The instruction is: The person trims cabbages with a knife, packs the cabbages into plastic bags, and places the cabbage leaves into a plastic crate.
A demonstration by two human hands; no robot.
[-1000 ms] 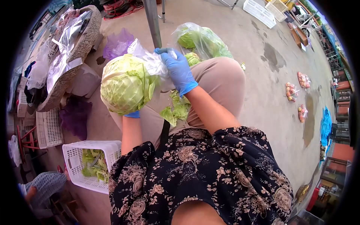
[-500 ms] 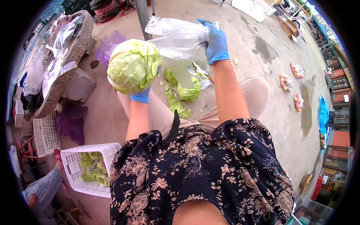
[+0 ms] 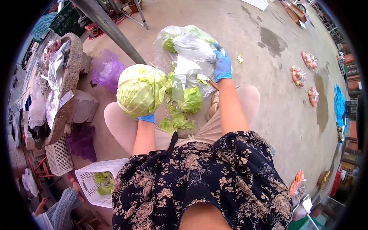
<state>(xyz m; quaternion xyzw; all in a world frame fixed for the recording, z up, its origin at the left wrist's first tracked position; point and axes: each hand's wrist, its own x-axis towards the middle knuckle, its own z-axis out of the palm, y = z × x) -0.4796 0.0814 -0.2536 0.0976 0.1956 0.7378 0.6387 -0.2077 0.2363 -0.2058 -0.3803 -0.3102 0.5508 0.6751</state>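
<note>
My left hand, in a blue glove, holds up a pale green head of cabbage; its fingers are mostly hidden behind it. To the right, my gloved right hand grips the edge of a clear plastic bag. Green shows through the bag, but I cannot tell whether it lies inside or behind. Below the bag, between my legs, are a green cabbage piece and loose leaves on the ground. A wooden handle pokes out near my right wrist.
A white basket with leaves stands at lower left, near another person's leg. A metal pole slants down behind the cabbage. Purple netting and a stone trough are left. Several bagged fruits lie right.
The bag, stretched sideways before, now hangs lower and looks fuller over the greens. My right hand has come down with it. The cabbage stays in my left hand; the view has shifted.
</note>
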